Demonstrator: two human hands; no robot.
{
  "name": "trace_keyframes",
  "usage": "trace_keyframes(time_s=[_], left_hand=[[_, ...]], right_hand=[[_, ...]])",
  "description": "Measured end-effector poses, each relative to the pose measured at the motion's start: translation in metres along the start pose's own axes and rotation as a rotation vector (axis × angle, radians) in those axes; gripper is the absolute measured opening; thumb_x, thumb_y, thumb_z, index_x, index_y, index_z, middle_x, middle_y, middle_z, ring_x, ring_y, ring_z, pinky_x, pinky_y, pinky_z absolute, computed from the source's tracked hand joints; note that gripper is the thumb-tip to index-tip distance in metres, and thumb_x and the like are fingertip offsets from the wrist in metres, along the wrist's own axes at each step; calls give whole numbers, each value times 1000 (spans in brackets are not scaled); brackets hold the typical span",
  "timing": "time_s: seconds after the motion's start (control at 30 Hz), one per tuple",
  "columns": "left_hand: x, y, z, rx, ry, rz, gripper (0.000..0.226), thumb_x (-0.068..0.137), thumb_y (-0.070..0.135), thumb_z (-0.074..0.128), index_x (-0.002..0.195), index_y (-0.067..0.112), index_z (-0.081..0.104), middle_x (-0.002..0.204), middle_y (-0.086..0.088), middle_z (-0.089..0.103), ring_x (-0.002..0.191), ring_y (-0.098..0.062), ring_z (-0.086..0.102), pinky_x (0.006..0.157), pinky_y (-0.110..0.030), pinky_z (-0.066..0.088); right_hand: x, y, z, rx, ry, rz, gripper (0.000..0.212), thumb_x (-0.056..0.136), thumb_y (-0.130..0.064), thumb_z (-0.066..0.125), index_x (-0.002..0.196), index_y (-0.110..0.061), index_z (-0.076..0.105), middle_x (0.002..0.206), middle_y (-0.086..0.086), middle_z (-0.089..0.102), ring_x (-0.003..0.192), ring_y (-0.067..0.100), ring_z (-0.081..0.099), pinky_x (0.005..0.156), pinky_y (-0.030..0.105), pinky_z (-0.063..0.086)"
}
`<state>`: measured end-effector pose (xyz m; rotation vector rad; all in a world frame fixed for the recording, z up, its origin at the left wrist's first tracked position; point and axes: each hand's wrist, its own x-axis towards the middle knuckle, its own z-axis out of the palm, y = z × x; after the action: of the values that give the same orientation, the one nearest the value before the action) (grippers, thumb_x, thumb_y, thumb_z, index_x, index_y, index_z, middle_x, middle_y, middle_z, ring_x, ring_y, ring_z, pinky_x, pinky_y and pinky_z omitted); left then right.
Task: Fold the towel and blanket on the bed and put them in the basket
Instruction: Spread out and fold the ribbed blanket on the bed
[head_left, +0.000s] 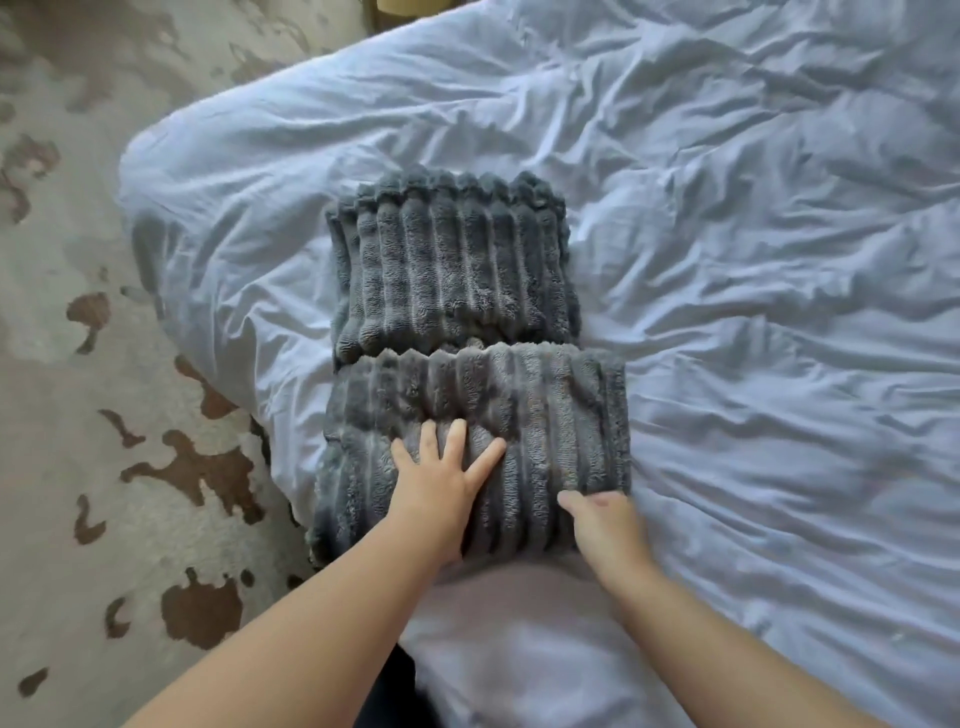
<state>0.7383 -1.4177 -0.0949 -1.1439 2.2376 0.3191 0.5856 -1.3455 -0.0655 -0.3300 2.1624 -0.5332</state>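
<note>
A dark grey ribbed plush blanket (457, 291) lies folded into a long strip near the left edge of the bed (753, 260). Its near part is folded over into a thicker layer. My left hand (441, 467) lies flat on that near layer, fingers spread and pressing down. My right hand (602, 525) is at the blanket's near right corner, its thumb on top and its fingers tucked under the edge. No towel and no basket are in view.
A wrinkled pale blue cover spreads over the bed to the right and far side. A beige carpet (67, 415) with brown blotches lies to the left of the bed's rounded edge.
</note>
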Motion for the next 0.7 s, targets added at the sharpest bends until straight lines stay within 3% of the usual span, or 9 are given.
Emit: trace_keyframes(time_s=[0.1,0.27,0.33,0.4,0.5,0.6,0.7], left_hand=[[3,-1,-1,-14,-6,7,125,69,55,72,143,37,-27,155,-14,-17,142,-46,-5,107,-66,16],[4,-9,-15,-129,-33,70,113,68,61,69,146,41,-11,156,-9,-5,141,-42,5,106,-62,23],[7,-16,-25,-248,-9,76,97,73,73,56,146,44,0,155,-7,8,139,-37,15,106,-59,29],[14,-24,-35,-368,52,61,78,81,76,38,146,46,7,150,-5,22,137,-31,22,108,-58,27],[29,-35,-48,-359,165,32,71,83,76,31,145,45,18,151,-1,17,144,-28,6,112,-62,9],[45,-44,-56,-427,141,43,72,81,78,29,144,45,20,160,2,6,146,-23,4,111,-60,16],[62,-54,-65,-495,62,39,74,83,78,23,148,42,17,153,0,33,140,-24,25,106,-59,26]], right_hand=[[7,20,9,361,-286,373,20,85,-30,68,96,-14,63,88,7,66,69,21,59,60,29,46],[20,35,37,670,-428,588,35,89,-44,59,96,-10,63,87,15,68,85,29,60,88,43,44],[17,35,43,808,-449,586,37,90,-46,55,95,-11,67,82,15,74,86,28,62,83,41,47],[14,29,49,1011,-450,537,37,92,-41,53,98,-9,70,91,14,75,91,27,66,83,41,50],[11,14,59,1190,-404,462,37,94,-36,49,102,-8,71,106,15,73,102,28,65,98,45,45],[13,2,66,1140,-343,445,27,90,-28,46,98,-14,68,108,11,68,107,26,61,101,41,45],[14,-3,67,1090,-284,444,18,89,-22,45,81,-18,61,92,7,64,100,24,59,96,38,47]])
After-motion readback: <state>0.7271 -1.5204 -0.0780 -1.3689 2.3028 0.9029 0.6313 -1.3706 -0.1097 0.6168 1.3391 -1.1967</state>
